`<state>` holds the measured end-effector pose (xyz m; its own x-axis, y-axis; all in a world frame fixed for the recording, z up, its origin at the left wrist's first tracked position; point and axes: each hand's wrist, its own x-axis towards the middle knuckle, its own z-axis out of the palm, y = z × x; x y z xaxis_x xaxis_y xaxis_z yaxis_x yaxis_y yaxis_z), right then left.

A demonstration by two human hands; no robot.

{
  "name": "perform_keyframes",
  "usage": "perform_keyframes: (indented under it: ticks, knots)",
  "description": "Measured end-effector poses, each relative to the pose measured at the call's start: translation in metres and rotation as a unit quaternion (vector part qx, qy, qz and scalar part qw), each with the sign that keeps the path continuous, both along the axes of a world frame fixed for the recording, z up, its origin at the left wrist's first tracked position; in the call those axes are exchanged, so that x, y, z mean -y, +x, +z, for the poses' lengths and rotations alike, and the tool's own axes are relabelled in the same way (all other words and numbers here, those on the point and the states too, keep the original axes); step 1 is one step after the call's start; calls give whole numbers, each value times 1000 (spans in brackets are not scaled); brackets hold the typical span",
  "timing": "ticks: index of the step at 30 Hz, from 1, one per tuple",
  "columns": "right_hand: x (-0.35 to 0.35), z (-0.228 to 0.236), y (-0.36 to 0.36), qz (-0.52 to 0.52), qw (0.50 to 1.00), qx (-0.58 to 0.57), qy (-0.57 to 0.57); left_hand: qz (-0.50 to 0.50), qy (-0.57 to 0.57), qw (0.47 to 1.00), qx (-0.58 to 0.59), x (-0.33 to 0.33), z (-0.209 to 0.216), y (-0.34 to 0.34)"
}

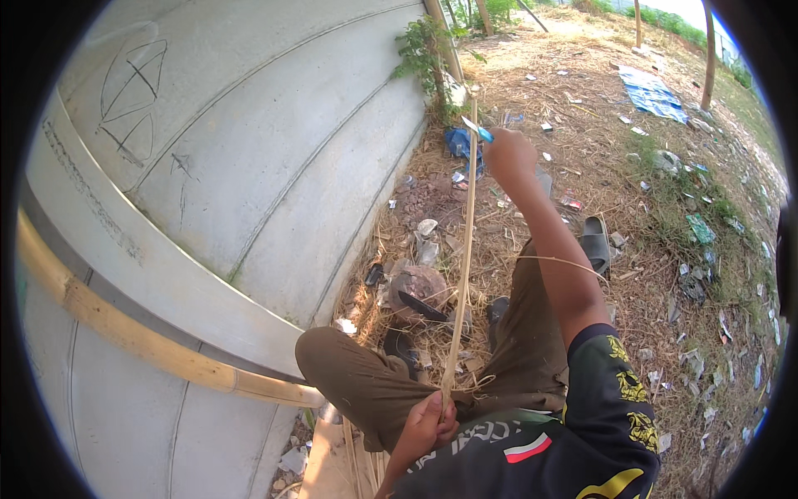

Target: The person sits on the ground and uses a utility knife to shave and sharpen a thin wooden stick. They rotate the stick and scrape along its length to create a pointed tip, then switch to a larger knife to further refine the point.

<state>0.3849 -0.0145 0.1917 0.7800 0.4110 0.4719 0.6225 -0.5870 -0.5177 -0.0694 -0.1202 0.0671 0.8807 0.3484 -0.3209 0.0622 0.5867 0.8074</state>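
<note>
A long, thin bamboo strip point(464, 287) runs from my lap away from me, nearly straight up the picture. Its near end is gripped in my left hand point(429, 424), with the fingers closed round it. My right arm reaches forward along the strip. In my right hand point(509, 155) is a small knife point(484, 134) with a bright blue handle, its pale blade lying at the strip near the far end. Whether the edge bites into the bamboo, I cannot tell. Thin curled shavings point(478, 384) lie in my lap by the strip's near end.
Beyond my knees a dark blade point(421, 306) rests against a round reddish block point(419, 287). A grey concrete wall point(274, 141) and a bamboo pole point(150, 337) stand left. A sandal point(594, 244), a blue-white sheet point(652, 93) and scattered litter lie on dry straw at right.
</note>
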Motion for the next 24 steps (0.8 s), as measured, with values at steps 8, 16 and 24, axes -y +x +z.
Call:
perform_keyframes:
  ticks: [8, 16, 24]
  knots:
    - [36, 22, 12, -24, 993, -63, 97, -41, 27, 999, -5, -2, 5, 6]
    - [78, -60, -86, 107, 981, 47, 152, -35, 106, 994, -8, -3, 8, 12]
    - [80, -59, -75, 93, 989, 118, -8, 4, 441, 891, -106, 2, 2, 9]
